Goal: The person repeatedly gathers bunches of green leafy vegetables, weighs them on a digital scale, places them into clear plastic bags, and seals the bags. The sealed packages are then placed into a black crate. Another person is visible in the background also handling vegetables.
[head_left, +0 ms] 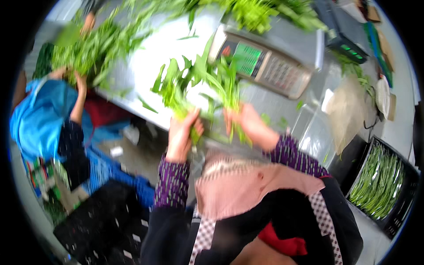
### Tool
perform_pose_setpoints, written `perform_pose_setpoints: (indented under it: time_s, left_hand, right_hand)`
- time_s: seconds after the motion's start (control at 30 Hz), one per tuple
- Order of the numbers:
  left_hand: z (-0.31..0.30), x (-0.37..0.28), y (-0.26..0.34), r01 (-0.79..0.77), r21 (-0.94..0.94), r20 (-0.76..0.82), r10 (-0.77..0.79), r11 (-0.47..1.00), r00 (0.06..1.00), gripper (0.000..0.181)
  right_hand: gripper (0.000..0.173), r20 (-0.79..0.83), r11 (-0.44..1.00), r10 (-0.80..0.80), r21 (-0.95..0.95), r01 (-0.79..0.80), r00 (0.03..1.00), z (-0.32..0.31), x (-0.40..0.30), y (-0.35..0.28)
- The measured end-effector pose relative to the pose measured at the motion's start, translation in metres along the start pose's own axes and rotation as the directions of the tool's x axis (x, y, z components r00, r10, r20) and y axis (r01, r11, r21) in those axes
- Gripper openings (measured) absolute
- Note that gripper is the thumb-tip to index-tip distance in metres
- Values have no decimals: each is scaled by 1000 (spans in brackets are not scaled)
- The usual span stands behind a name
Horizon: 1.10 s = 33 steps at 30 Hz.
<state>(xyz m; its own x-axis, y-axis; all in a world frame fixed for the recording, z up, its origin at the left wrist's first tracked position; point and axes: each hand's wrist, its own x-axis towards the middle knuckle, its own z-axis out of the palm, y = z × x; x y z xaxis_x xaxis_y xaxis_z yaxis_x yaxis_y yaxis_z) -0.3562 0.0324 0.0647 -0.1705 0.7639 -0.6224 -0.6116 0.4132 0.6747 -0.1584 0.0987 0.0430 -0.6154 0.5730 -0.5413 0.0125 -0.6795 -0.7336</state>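
Note:
My left hand [183, 134] grips a bunch of leafy greens [172, 96] by its stems, with the leaves pointing away from me. In my right hand [249, 121] is a second bunch of greens [228, 89], its stem ends showing below the fingers. Both bunches are held over the near edge of a metal table [127, 99], and their leaves nearly meet. Just beyond my right hand sits a weighing scale [281, 73] with a lit green display and a keypad. Motion blurs the hands and stems.
A co-worker in blue [46, 116] handles a pile of greens [109, 43] at the left. More greens [255, 13] lie at the far side. Clear plastic bags [314, 132] lie right of me. Black crates [102, 222] stand lower left; another crate [410, 188] at right holds packed greens.

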Motion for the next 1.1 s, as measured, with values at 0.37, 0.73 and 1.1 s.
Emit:
perform_pose_setpoints:
  time_s: [0.37, 0.73, 1.1]
  left_hand:
    - [-18, 53, 40, -327, 513, -153, 460, 793, 875, 17]
    - [-41, 86, -6, -140, 891, -49, 397, 432, 917, 48]
    - [-69, 68, 0, -318, 905, -9, 759, 284, 651, 42]
  right_hand:
    - [18, -244, 556, -798, -651, 517, 551, -17, -63, -246]
    - [70, -489, 715, -592, -686, 136, 640, -122, 101, -224]
    - [76, -390, 47, -850, -726, -686, 355, -258, -173, -30]
